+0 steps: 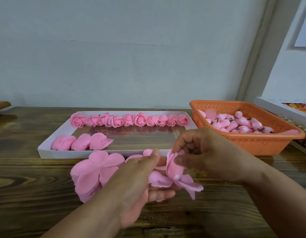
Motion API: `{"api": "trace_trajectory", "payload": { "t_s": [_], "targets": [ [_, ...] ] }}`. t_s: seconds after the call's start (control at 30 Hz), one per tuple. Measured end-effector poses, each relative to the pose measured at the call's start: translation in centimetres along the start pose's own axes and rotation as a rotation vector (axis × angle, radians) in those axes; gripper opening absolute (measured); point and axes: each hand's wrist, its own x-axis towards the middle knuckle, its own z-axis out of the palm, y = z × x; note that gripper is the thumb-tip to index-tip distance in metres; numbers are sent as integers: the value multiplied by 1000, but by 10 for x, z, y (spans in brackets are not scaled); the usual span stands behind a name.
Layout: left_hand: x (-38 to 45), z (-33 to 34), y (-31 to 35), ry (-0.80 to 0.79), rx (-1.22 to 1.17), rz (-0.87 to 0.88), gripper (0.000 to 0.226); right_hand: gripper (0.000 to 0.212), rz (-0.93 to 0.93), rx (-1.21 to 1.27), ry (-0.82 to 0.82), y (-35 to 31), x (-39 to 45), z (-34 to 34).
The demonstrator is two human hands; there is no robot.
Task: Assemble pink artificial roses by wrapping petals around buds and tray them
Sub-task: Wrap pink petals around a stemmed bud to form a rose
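My right hand [210,152] pinches a pink bud wrapped in petals [174,166], folding one petal up around it. My left hand [140,182] holds the loose lower petals [160,180] of that same flower from beneath, thumb stretched toward the bud. A stack of flat pink petal sheets [95,170] lies on the table just left of my hands. Behind them the white tray [45,152] carries a back row of several finished roses [129,119] and three roses lying on their sides at its front left [81,142].
An orange perforated basket [262,143] with several pink buds [241,123] stands at the right of the wooden table [28,194]. A white box edge [282,109] sits further right. A pale wall rises directly behind the tray.
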Motion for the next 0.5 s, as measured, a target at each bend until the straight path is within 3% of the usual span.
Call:
{"api": "trace_trajectory", "payload": {
  "t_s": [0.17,0.4,0.5],
  "targets": [
    [2,-4,2,-48,-19,-101,15,8,-16,22,-70,0,-3,0],
    [-1,-4,3,-98,7,-86,15,19,20,107,35,9,-4,8],
    [0,-5,1,-112,23,-105,16,29,75,188,-24,11,-4,8]
  ]
}}
